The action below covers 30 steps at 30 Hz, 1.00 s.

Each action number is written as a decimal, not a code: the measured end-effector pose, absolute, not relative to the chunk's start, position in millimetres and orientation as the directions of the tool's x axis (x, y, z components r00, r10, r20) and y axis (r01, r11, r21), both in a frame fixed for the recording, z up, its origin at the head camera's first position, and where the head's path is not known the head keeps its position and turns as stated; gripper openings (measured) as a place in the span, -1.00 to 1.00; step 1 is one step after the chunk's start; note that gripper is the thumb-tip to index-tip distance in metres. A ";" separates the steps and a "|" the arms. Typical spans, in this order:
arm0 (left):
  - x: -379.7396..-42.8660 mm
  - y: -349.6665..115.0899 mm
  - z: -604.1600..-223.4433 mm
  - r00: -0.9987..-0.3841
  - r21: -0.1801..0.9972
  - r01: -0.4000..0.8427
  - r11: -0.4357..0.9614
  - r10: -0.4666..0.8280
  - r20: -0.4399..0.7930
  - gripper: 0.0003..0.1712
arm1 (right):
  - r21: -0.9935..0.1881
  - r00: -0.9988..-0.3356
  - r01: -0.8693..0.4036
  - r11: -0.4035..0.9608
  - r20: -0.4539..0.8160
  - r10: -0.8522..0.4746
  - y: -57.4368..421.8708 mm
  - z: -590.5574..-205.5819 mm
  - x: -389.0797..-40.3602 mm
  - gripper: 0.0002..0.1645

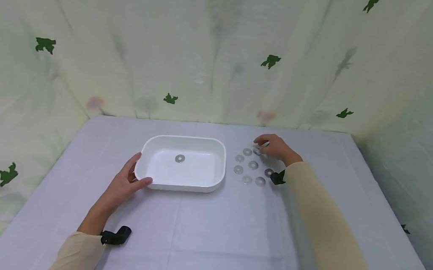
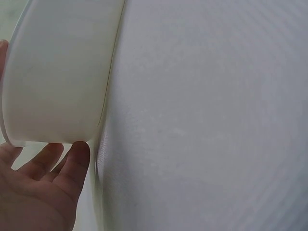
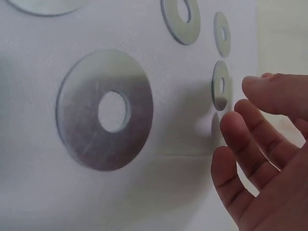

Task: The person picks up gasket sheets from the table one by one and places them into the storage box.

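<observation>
On the white cloth-covered table [image 1: 201, 235], the left hand [image 1: 122, 184], thumb and fingers spread, is gripping a white rounded-rectangular tray [image 1: 198, 174] holding one flat silver metal washer [image 1: 176, 159], while the right hand [image 1: 275, 147], fingers loosely curved and parted, is hovering beside similar scattered washers [image 1: 250, 165].

White tray [image 1: 198, 168], silver-grey washers [image 3: 77, 110], green-patterned backdrop [image 1: 193, 35]

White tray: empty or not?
Not empty: the head view shows one washer lying flat inside the white tray.
</observation>
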State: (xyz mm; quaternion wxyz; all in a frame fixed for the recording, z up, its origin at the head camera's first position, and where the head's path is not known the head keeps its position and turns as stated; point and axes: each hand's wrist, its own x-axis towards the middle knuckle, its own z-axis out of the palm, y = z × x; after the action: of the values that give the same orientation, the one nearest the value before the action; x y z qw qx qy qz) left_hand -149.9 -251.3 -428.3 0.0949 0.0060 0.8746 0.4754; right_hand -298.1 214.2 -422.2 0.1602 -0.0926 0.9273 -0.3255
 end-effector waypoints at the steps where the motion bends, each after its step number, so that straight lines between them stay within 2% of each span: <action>1: -149.7 -251.4 -428.8 -0.982 0.835 -0.079 0.545 0.101 -0.158 0.15 | -0.630 -0.932 -0.066 0.774 -0.238 -0.273 213.8 -423.7 -298.5 -0.46; 8: -148.8 -251.4 -427.0 -0.983 0.828 -0.075 0.556 0.098 -0.154 0.15 | -0.585 -0.941 -0.026 0.811 -0.259 -0.217 210.4 -437.2 -303.5 -0.49; 13: -149.7 -251.2 -424.8 -0.982 0.821 -0.084 0.564 0.093 -0.164 0.15 | -0.537 -0.949 -0.055 0.841 -0.233 -0.211 206.2 -442.6 -305.5 -0.57; 24: -150.9 -251.9 -426.1 -0.982 0.834 -0.080 0.546 0.101 -0.160 0.16 | -0.519 -0.956 -0.057 0.853 -0.217 -0.196 201.9 -440.3 -303.5 -0.65; 30: -151.1 -250.9 -427.6 -0.980 0.833 -0.093 0.545 0.097 -0.173 0.17 | -0.569 -0.949 -0.057 0.820 -0.225 -0.223 204.0 -441.3 -299.8 -0.68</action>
State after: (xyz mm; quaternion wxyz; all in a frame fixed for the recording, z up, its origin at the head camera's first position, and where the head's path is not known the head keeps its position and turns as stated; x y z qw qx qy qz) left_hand -151.1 -250.9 -427.6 0.0995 0.0013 0.8734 0.4768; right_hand -299.8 204.0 -441.3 0.1421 -0.0742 0.9433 -0.2907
